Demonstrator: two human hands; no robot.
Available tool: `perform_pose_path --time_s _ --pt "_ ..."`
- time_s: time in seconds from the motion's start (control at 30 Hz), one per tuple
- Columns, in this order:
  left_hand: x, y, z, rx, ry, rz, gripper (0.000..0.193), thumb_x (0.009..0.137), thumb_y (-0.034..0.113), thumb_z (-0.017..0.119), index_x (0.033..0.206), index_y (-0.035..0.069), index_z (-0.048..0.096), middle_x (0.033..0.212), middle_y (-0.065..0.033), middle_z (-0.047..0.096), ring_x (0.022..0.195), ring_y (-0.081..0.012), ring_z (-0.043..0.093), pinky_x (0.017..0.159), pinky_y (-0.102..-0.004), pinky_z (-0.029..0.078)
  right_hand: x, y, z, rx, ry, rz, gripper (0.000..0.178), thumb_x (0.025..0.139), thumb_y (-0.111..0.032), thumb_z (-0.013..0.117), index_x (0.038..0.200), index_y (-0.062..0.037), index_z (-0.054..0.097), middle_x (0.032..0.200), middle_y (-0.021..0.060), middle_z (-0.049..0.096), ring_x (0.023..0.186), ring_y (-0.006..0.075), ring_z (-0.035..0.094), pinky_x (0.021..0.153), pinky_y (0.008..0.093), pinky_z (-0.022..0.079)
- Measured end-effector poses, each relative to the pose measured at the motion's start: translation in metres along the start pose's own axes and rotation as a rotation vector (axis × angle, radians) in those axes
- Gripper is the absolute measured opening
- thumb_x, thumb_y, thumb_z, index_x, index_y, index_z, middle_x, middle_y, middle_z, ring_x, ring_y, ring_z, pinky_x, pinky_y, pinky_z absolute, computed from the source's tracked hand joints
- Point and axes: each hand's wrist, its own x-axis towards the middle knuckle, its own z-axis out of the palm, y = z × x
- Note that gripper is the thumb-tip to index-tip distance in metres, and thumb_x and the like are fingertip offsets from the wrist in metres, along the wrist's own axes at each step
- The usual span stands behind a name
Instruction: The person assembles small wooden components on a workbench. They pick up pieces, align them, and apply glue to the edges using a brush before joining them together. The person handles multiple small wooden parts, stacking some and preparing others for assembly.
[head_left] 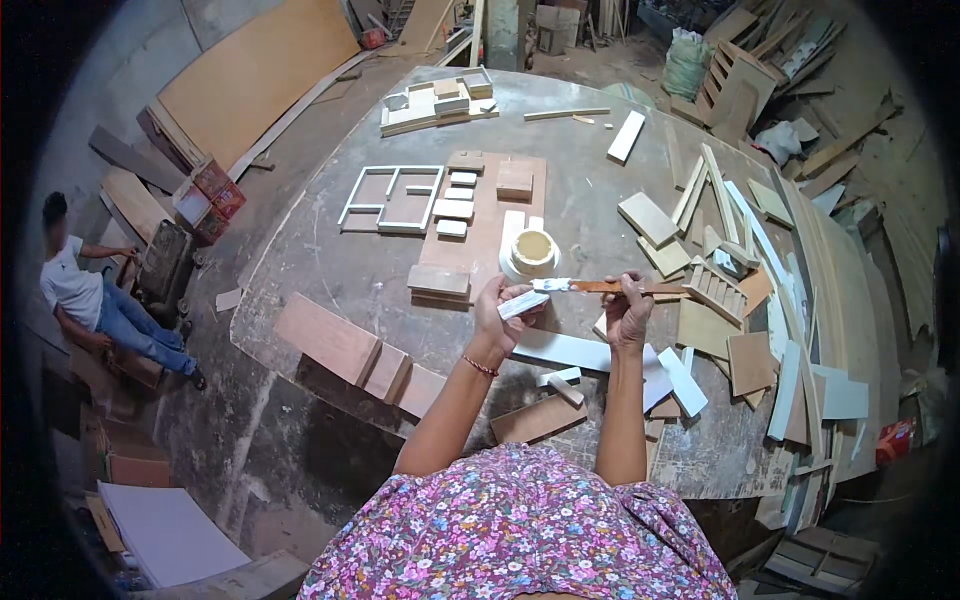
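Note:
My left hand (490, 318) is closed around a small white wooden block (522, 304), held at a slant above the table. My right hand (630, 308) grips a flat brown stick (595, 287) between thumb and fingers. White paste coats the stick's left end, which is just above the block; whether they touch I cannot tell. Directly beyond my left hand stands an open white tub (510, 262) with cream-coloured contents. Several small white-topped blocks (453, 209) lie on a brown board (480, 245) beside the tub.
A white partitioned frame (390, 199) and a small assembled wooden model (438, 105) lie farther off. Offcuts, including a tan piece (750, 363), crowd the table's right. A long plank piece (325, 335) lies near the left edge. Another person (75, 275) sits at far left.

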Motion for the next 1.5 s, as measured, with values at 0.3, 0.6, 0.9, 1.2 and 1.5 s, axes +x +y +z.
perform_pose_path --time_s 0.3,0.6,0.9,1.2,1.5 --pt "0.001 -0.002 -0.002 -0.084 -0.006 -0.052 0.055 0.088 0.042 0.032 0.086 -0.006 0.059 0.073 -0.0136 0.063 0.061 -0.0221 0.061 0.052 -0.0259 0.049 -0.001 -0.009 -0.009 0.028 -0.011 0.01 0.016 0.08 -0.005 0.061 0.093 -0.0059 0.05 0.074 0.0102 0.061 0.071 0.018 0.062 0.049 0.0232 0.048" --pt "0.002 0.0 0.001 -0.078 0.11 -0.05 0.051 0.088 0.038 0.029 0.08 -0.003 0.058 0.073 -0.0151 0.062 0.057 -0.0213 0.06 0.031 -0.0175 0.035 -0.003 -0.008 -0.004 -0.008 -0.054 0.031 0.02 0.08 -0.005 0.061 0.097 -0.0065 0.049 0.078 0.011 0.06 0.071 0.0191 0.062 0.049 0.0243 0.048" --pt "0.006 -0.001 -0.01 -0.109 -0.064 0.006 0.057 0.09 0.041 0.023 0.088 -0.006 0.056 0.08 -0.0189 0.063 0.067 -0.0261 0.062 0.053 -0.0286 0.048 -0.004 -0.006 0.002 0.176 -0.152 0.046 0.019 0.082 -0.007 0.062 0.097 -0.0039 0.053 0.083 0.013 0.062 0.066 0.0158 0.06 0.058 0.0257 0.054" --pt "0.006 -0.002 -0.005 -0.057 -0.023 0.082 0.058 0.092 0.037 0.021 0.088 -0.009 0.057 0.076 -0.0167 0.064 0.066 -0.0236 0.061 0.062 -0.0309 0.05 -0.006 0.007 0.026 -0.008 -0.028 0.186 0.032 0.084 -0.038 0.06 0.078 -0.0079 0.049 0.064 0.005 0.056 0.05 0.0112 0.054 0.043 0.0229 0.047" --pt "0.001 -0.006 0.014 0.171 -0.017 0.217 0.061 0.094 0.034 0.018 0.085 -0.01 0.059 0.078 -0.0164 0.064 0.07 -0.0187 0.062 0.072 -0.0281 0.048 0.003 0.007 0.021 -0.231 0.028 0.037 0.031 0.08 -0.026 0.066 0.09 -0.0033 0.048 0.063 0.0041 0.055 0.043 0.0106 0.052 0.037 0.0231 0.046"
